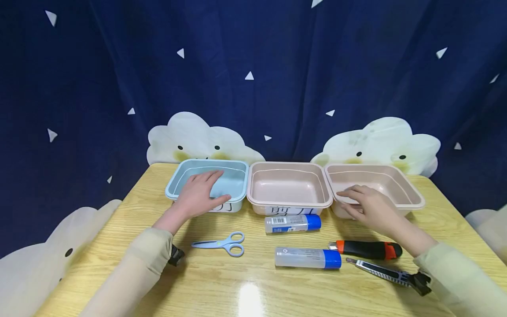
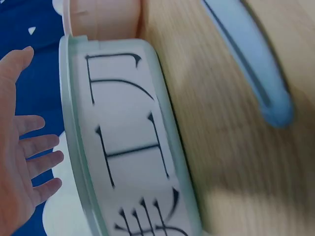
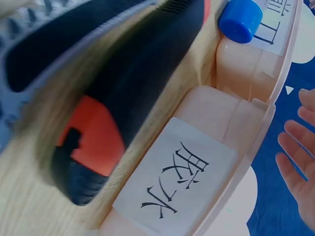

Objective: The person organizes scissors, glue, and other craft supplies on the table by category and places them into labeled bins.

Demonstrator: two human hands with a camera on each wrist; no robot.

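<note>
The head camera looks down toward twelve o'clock across the table (image 1: 214, 286). Close in, turned sideways, the left wrist view shares with it the blue bin (image 1: 233, 178) at eleven; the right, the end pink bin (image 1: 382, 177) past one.

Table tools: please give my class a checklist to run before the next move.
1. Left hand free: ok, holding nothing, over the blue bin.
2. Right hand free: ok, holding nothing, by the right pink bin.
3. Near glue bottle and far glue bottle capped: ok.
4. Black-orange knife and grey knife fully retracted: cannot tell.
5. Scissors, knives, bottles in bins: not ok, all on the table.
</note>
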